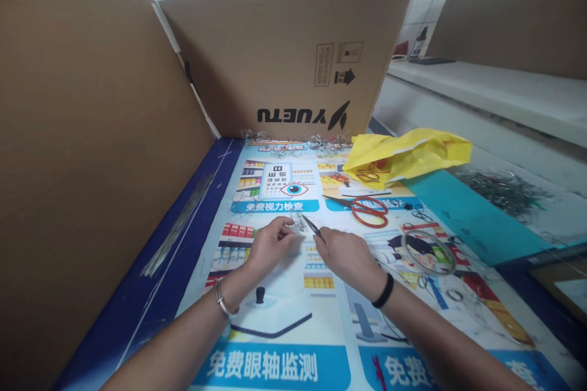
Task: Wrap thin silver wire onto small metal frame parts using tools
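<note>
Left hand (271, 247): fingers curled, thumb and forefinger pinched at the near edge of a small wire piece (298, 221). Right hand (346, 256): closed around a pointed metal tool (312, 226), tip directed at the wire piece; contact between tip and wire cannot be told. Wire piece lies just beyond the left fingertips, between the hands, above the printed sheet (321, 311). Red-handled scissors (369, 212) lie near, beyond the right hand.
</note>
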